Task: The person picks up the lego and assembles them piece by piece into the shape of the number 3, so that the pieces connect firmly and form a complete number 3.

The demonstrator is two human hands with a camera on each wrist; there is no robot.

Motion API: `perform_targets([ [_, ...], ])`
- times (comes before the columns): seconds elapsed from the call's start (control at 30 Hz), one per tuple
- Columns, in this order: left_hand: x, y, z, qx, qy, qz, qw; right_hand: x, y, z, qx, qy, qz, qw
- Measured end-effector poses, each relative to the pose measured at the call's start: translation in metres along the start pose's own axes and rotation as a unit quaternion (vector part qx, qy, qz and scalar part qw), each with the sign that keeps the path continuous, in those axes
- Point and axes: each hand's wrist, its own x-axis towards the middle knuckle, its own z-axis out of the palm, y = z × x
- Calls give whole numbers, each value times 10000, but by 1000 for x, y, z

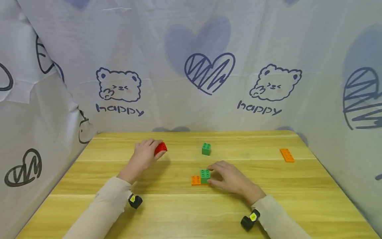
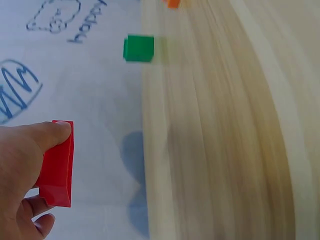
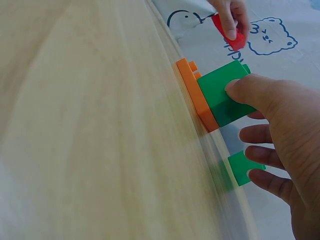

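Observation:
My left hand (image 1: 145, 153) pinches a red toy brick (image 1: 160, 148) between thumb and fingers, held above the left part of the table. In the left wrist view the red brick (image 2: 58, 167) shows a long smooth side. A green studded brick (image 1: 205, 176) sits upright on the right end of a flat orange plate (image 1: 195, 180) near the table's middle. My right hand (image 1: 229, 178) holds this green brick from its right side. The right wrist view shows the thumb flat against the green brick (image 3: 222, 95), with the index finger mostly hidden behind it.
Another green brick (image 1: 206, 149) stands farther back on the wooden table (image 1: 191, 212). A second orange plate (image 1: 287, 155) lies toward the right rear. Behind the table's far edge hangs a pale printed cloth (image 1: 167, 113), which continues along the left and right sides.

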Motion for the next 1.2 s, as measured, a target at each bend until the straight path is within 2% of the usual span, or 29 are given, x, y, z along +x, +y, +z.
perform_targets([
  [0.2, -2, 20, -2, -190, 171, 414, 9988, 0, 0, 1, 25, 7, 18, 10000],
  [0.37, -3, 37, -1, -292, 194, 634, 9974, 0, 1, 1, 51, 38, -16, 10000],
  [0.8, -6, 73, 12, -695, 96, 1076, 9917, 1, 1, 3, 118, 31, -10, 9999],
  [1.07, -5, 89, 21, -900, 103, 1405, 9859, 2, 2, 2, 98, 126, -96, 9998],
  [1.2, -5, 96, 23, -1040, -8, 1407, 9846, 2, 2, 3, 111, 180, -157, 9997],
])
